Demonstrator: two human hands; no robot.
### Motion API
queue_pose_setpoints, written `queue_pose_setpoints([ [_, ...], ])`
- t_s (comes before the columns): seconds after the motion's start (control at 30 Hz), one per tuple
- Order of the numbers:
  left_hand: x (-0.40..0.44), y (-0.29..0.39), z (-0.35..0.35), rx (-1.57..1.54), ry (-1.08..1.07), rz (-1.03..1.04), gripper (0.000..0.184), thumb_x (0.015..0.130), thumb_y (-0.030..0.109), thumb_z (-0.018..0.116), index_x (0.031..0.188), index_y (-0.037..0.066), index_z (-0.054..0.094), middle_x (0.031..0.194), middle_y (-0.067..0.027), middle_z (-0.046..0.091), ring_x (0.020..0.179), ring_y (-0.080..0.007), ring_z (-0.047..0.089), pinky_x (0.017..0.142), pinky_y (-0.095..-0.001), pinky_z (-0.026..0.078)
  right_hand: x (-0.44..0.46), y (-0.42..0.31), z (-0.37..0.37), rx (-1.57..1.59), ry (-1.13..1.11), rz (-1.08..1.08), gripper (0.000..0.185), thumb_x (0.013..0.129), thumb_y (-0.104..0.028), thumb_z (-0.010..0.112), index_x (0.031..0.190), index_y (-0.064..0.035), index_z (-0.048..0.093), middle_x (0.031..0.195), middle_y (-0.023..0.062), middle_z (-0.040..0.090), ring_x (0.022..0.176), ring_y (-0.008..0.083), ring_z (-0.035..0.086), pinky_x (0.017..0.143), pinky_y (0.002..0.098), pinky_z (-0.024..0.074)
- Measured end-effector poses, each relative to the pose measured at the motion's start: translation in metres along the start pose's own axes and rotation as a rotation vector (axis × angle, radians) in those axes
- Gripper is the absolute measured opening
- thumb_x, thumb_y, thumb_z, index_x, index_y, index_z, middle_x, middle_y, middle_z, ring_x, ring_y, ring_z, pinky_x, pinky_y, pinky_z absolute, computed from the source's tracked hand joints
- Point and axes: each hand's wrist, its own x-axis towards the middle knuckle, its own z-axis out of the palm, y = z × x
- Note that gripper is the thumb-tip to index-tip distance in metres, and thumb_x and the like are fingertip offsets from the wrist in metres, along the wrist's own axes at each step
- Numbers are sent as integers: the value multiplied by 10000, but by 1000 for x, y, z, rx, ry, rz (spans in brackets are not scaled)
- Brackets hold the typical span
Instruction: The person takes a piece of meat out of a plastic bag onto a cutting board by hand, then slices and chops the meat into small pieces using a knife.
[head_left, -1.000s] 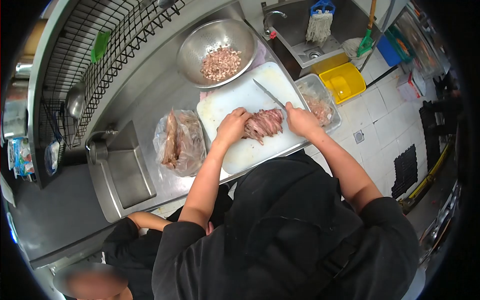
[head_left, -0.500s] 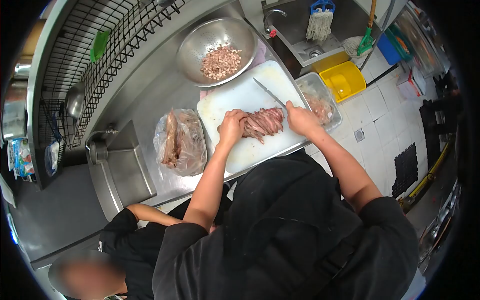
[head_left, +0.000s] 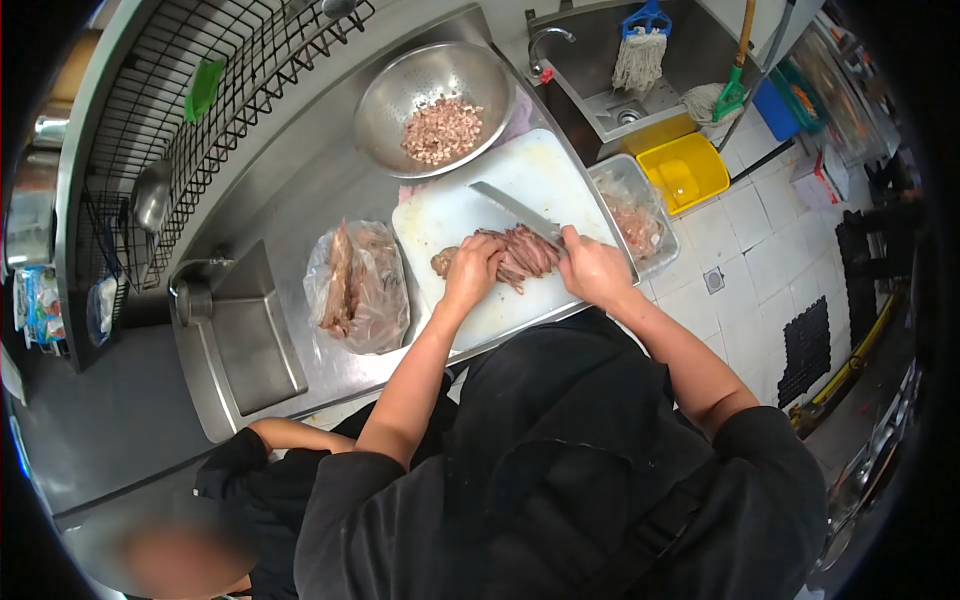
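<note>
On the white cutting board (head_left: 530,165) lies a pile of meat cut into strips (head_left: 530,250). My left hand (head_left: 472,272) presses down on the pile with curled fingers, and a lumpy end of meat (head_left: 442,262) shows at its left side. Wrapped round a handle, my right hand (head_left: 597,270) grips a kitchen knife (head_left: 512,206). Its blade points up and left, with the part near the handle at the upper right edge of the strips. Whether the edge touches the meat, I cannot tell.
Behind the board stands a metal colander (head_left: 385,100) with diced meat (head_left: 443,130). A plastic bag of meat (head_left: 378,290) lies left of the board, near a small sink (head_left: 255,350). Right are a clear tub (head_left: 640,215) and yellow bucket (head_left: 705,180). Another person (head_left: 270,490) is at lower left.
The knife has swung lower and more of its blade shows broadside. My right hand has shifted slightly left and down. My left hand is a little further right, uncovering the meat's lumpy end.
</note>
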Motion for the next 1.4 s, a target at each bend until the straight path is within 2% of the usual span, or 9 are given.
queue_pose_setpoints([
  [0.27, -24, 45, -27, -2, 101, -212, 62, 839, 53, 721, 885, 12, 718, 855, -142, 692, 858, -316, 645, 784, -416, 522, -14, -20, 17, 179, 72, -60, 524, 814, -123, 716, 1257, -34, 450, 886, 231, 702, 825, 464, 682, 721, 550, 529],
  [0.33, -32, 49, -31, -28, 97, -197, 79, 831, 42, 707, 902, 9, 704, 896, -154, 678, 871, -358, 615, 795, -444, 504, -12, -20, 14, 189, 45, -63, 525, 811, -125, 727, 1249, -37, 451, 886, 234, 702, 812, 470, 680, 716, 550, 527],
  [0.4, -37, 42, -28, 37, 105, -203, 84, 836, 43, 708, 914, 11, 709, 925, -153, 681, 896, -354, 620, 807, -438, 508, -9, -22, 9, 202, -8, 21, 502, 808, -128, 725, 1203, -4, 442, 959, 247, 702, 821, 463, 686, 736, 564, 534],
  [0.57, -33, 14, -2, 26, 99, -86, 111, 850, 35, 695, 952, 20, 736, 975, -144, 687, 964, -355, 631, 853, -433, 522, 7, -8, -1, 206, -86, 128, 451, 865, -180, 680, 1252, -66, 478, 934, 292, 706, 891, 494, 682, 782, 581, 536],
  [0.8, -20, 7, 5, 5, 65, -89, 138, 802, 2, 745, 938, 20, 751, 1067, -136, 711, 995, -346, 668, 879, -401, 541, 20, 17, -20, 109, -33, 176, 363, 884, -182, 661, 1187, -50, 510, 891, 299, 701, 897, 499, 680, 797, 582, 530],
  [0.87, -18, 12, -3, -112, 51, -259, 165, 837, 46, 738, 999, 20, 745, 1117, -148, 711, 1074, -350, 655, 925, -403, 526, 20, 20, -25, 92, -46, 185, 346, 886, -183, 662, 1170, -46, 518, 889, 301, 700, 901, 499, 679, 801, 580, 528],
  [1.0, -3, 16, 22, 128, 201, -152, 383, 948, 260, 657, 1257, 33, 664, 1327, -176, 635, 1273, -364, 564, 1051, -444, 459, 16, 37, -13, 98, -10, 139, 308, 897, -199, 654, 1128, -35, 533, 888, 305, 697, 901, 501, 677, 813, 567, 524],
  [1.1, 9, 29, 47, 425, -169, -230, 716, 1030, 551, 385, 1568, 80, 357, 1644, -154, 310, 1538, -365, 223, 1247, -520, 165, 16, 30, -18, 143, -98, 210, 303, 912, -214, 640, 1126, -33, 528, 877, 304, 694, 889, 507, 673, 812, 566, 517],
  [1.4, 8, 40, 45, 465, -155, -134, 681, 1023, 554, 411, 1549, 121, 404, 1630, -112, 349, 1533, -358, 233, 1239, -533, 170, 25, 47, -11, 247, -134, 200, 277, 955, -224, 609, 1130, -25, 529, 900, 307, 673, 929, 498, 658, 838, 540, 493],
])
